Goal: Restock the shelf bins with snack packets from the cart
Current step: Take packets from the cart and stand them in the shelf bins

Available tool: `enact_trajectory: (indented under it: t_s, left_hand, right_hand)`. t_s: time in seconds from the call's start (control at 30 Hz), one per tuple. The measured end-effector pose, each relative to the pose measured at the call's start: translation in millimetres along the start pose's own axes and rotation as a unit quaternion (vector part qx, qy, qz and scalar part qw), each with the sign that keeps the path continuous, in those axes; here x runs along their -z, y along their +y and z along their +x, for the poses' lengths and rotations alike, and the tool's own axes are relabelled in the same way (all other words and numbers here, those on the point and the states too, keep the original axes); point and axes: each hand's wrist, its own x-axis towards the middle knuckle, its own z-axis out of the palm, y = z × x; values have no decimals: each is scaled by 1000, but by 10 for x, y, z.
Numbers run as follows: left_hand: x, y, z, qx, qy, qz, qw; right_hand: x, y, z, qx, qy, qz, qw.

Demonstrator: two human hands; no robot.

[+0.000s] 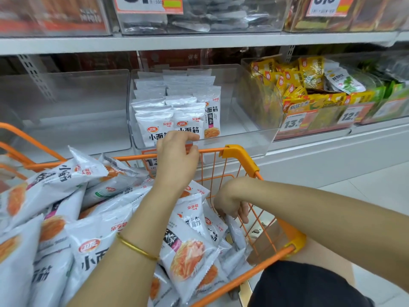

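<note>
The middle clear shelf bin [250, 138] holds rows of upright white-and-silver snack packets [190, 120]. My left hand [177, 154] is at the bin's front wall, with its fingers curled over the rim and the thumb beneath it, right in front of the first packets. The orange wire cart [241, 156] below is heaped with the same packets [188, 244]. My right hand [232, 204] reaches down inside the cart's right side. Its curled fingers close on the top of a packet [235, 233] that stands on edge against the wire wall.
The clear bin [66, 111] to the left looks empty. The bin on the right holds yellow packets [294, 78] and green packets [345, 83] behind price tags [292, 124]. An upper shelf [199, 41] carries more bins. The white shelf base and tiled floor lie to the right.
</note>
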Motion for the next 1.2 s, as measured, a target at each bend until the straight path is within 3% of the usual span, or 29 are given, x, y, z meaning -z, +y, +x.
enact_trajectory:
  t_s: [0.13,0.23,0.37,0.5,0.57,0.63,0.7,0.8,0.83,0.87,0.93,1.0,1.1,1.2]
  left_hand:
    - [9,15,-13,0,6,-8,1000]
    - [9,62,-18,-14,-1,-68,998]
    - [32,244,-96,0,-131,-123,984]
    - [69,339,-166,31,-290,-152,944]
    - [77,331,-181,50,-311,-190,930]
    - [64,323,-186,55,-299,-215,928]
    - [54,324,-167,57,-269,-226,935]
    - [43,298,-119,114,-218,-297,923]
    - [46,294,-107,136,-205,-324,913]
    - [49,292,-93,150,-194,-353,903]
    - [52,291,-70,166,-176,-412,879]
    - [60,298,-54,168,-160,-432,872]
    - [38,263,-31,125,-125,-382,907]
    - [51,190,-5,64,-30,-259,963]
  right_hand:
    - [8,-2,-217,-2,51,-5,999]
    - [86,130,-616,22,179,15,983]
    - [167,381,-1240,38,334,116,935]
    - [139,515,-1399,80,456,295,836]
    - [118,516,-1366,110,479,326,807]
    - [86,490,-1349,166,468,363,788]
    - [67,492,-1322,223,451,437,745]
    - [75,562,-1173,192,510,523,655]
    - [74,591,-1093,172,520,529,649]
    - [71,586,-1040,171,496,533,664]
    - [51,534,-939,230,392,557,695]
    - [13,447,-873,295,321,586,682]
    - [66,487,-848,292,327,630,641]
    - [307,745,-852,218,426,659,581]
